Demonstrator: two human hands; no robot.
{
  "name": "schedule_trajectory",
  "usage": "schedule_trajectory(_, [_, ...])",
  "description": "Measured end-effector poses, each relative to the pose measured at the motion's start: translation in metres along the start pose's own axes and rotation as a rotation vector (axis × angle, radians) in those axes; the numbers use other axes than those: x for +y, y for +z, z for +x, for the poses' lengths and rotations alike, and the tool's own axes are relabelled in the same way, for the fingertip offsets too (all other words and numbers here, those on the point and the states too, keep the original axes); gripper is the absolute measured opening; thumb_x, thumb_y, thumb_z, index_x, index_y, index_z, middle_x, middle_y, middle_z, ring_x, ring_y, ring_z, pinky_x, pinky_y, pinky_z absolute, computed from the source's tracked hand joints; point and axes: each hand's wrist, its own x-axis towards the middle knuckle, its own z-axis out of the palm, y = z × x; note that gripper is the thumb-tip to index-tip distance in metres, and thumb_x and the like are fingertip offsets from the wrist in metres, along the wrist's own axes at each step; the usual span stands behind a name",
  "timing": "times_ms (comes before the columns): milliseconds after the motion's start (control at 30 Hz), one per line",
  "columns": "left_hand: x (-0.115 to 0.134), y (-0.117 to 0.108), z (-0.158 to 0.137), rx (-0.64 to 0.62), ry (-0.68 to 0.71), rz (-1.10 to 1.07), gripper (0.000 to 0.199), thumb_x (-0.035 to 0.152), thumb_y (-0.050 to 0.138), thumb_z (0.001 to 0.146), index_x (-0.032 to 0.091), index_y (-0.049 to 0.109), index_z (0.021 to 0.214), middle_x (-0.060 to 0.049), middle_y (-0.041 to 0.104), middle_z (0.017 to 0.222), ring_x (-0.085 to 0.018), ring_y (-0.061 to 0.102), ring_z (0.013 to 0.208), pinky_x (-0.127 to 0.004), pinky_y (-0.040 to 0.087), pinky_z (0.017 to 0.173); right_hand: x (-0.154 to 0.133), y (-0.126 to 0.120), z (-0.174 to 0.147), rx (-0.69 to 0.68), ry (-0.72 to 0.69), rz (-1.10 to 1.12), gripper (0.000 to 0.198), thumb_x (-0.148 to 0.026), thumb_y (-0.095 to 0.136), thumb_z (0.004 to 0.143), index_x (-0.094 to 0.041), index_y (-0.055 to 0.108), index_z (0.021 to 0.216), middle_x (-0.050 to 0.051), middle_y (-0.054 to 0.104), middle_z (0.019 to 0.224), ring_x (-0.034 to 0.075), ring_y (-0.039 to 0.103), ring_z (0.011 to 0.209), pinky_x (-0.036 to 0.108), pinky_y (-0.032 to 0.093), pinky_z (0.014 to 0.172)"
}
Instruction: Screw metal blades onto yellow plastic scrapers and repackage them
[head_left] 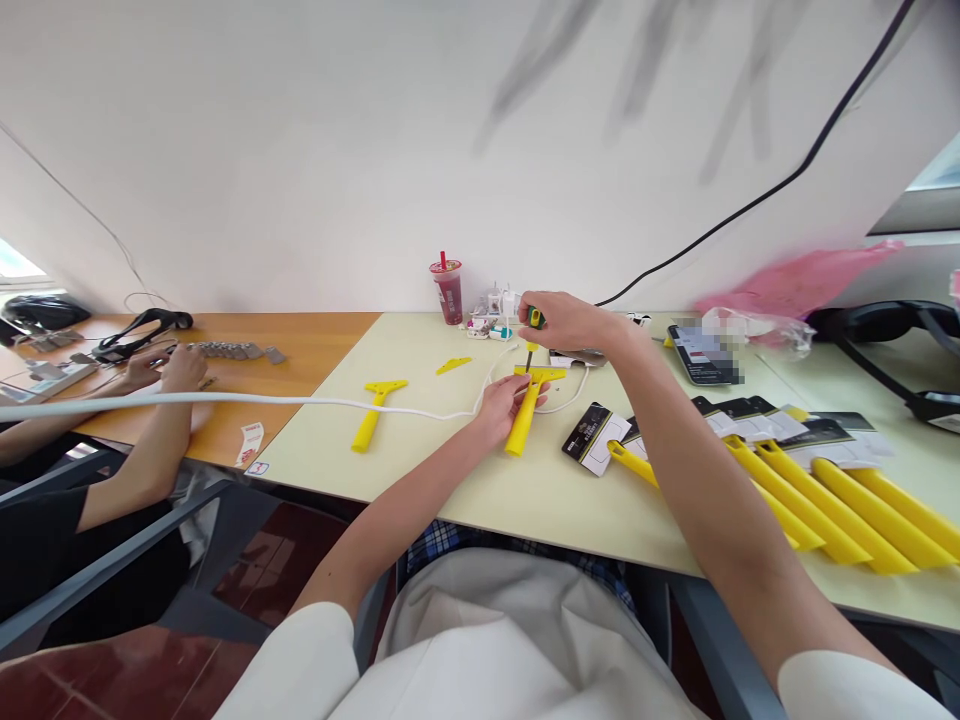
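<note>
Near the middle of the table my left hand (501,408) is closed around the head end of a yellow scraper (522,428), whose handle points toward me. Above it, my right hand (566,320) grips a screwdriver (535,318) with a green and yellow handle. Its shaft points down onto the scraper's head; whether the tip sits in a screw is too small to tell. To the left lie a second yellow scraper (366,428) and a small flat yellow piece (454,365). Several yellow scrapers (814,500) with black-and-white cards are lined up at the right, partly behind my right forearm.
A red drink cup (448,295) and white chargers (501,303) stand by the wall. A white cable (337,402) crosses the view. A phone (701,352), pink bag (795,282) and black headset (900,340) are at right. A co-worker's hands (169,368) are at left.
</note>
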Motion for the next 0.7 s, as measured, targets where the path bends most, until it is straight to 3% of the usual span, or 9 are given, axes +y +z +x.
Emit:
schedule_trajectory(100, [0.0007, -0.0001, -0.0002, -0.019, 0.007, -0.003, 0.008, 0.006, 0.071, 0.103, 0.013, 0.068, 0.107, -0.016, 0.084, 0.113, -0.023, 0.086, 0.094, -0.031, 0.072, 0.083, 0.0036, 0.0005, 0.0004, -0.011, -0.051, 0.029, 0.026, -0.027, 0.071, 0.088, -0.025, 0.068, 0.114, 0.010, 0.077, 0.126, 0.028, 0.069, 0.103, 0.037, 0.049, 0.084])
schedule_trajectory(200, [0.0008, 0.0000, -0.0004, -0.023, 0.016, 0.004, 0.008, 0.005, 0.069, 0.104, 0.012, 0.067, 0.107, -0.015, 0.083, 0.111, -0.022, 0.086, 0.089, -0.030, 0.071, 0.078, 0.0024, 0.0011, 0.0032, 0.027, -0.067, 0.004, 0.011, -0.034, 0.070, 0.095, -0.025, 0.069, 0.102, 0.008, 0.079, 0.114, 0.027, 0.068, 0.101, 0.037, 0.046, 0.083])
schedule_trajectory(300, [0.0003, -0.0003, 0.0001, -0.020, 0.014, 0.003, 0.008, 0.005, 0.070, 0.104, 0.012, 0.067, 0.107, -0.016, 0.083, 0.111, -0.023, 0.086, 0.089, -0.032, 0.071, 0.081, -0.0022, 0.0016, 0.0038, 0.040, 0.008, -0.057, 0.017, -0.041, 0.071, 0.098, -0.025, 0.068, 0.094, 0.008, 0.079, 0.101, 0.027, 0.068, 0.093, 0.037, 0.044, 0.079])
schedule_trajectory(533, [0.0008, -0.0021, 0.0036, -0.016, 0.003, -0.012, 0.007, 0.005, 0.070, 0.104, 0.011, 0.069, 0.105, -0.017, 0.083, 0.112, -0.024, 0.086, 0.090, -0.033, 0.071, 0.083, -0.0016, 0.0005, -0.0002, -0.013, -0.053, -0.006, 0.021, -0.023, 0.069, 0.092, -0.023, 0.068, 0.113, 0.012, 0.076, 0.127, 0.028, 0.069, 0.108, 0.036, 0.048, 0.088])
schedule_trajectory(633, [0.0001, -0.0022, 0.0029, -0.024, 0.005, -0.008, 0.008, 0.004, 0.071, 0.103, 0.011, 0.069, 0.107, -0.018, 0.083, 0.113, -0.024, 0.086, 0.090, -0.035, 0.071, 0.086, -0.0016, 0.0027, 0.0037, 0.015, -0.068, -0.021, 0.008, -0.029, 0.068, 0.098, -0.024, 0.068, 0.104, 0.009, 0.078, 0.119, 0.027, 0.068, 0.108, 0.036, 0.046, 0.087])
schedule_trajectory(700, [-0.0008, -0.0021, 0.0020, -0.019, 0.003, -0.006, 0.011, 0.004, 0.072, 0.102, 0.011, 0.069, 0.110, -0.017, 0.083, 0.112, -0.024, 0.087, 0.090, -0.036, 0.071, 0.087, -0.0021, 0.0046, 0.0062, 0.026, -0.057, -0.055, 0.012, -0.035, 0.069, 0.100, -0.024, 0.067, 0.098, 0.008, 0.079, 0.111, 0.027, 0.067, 0.103, 0.036, 0.044, 0.084])
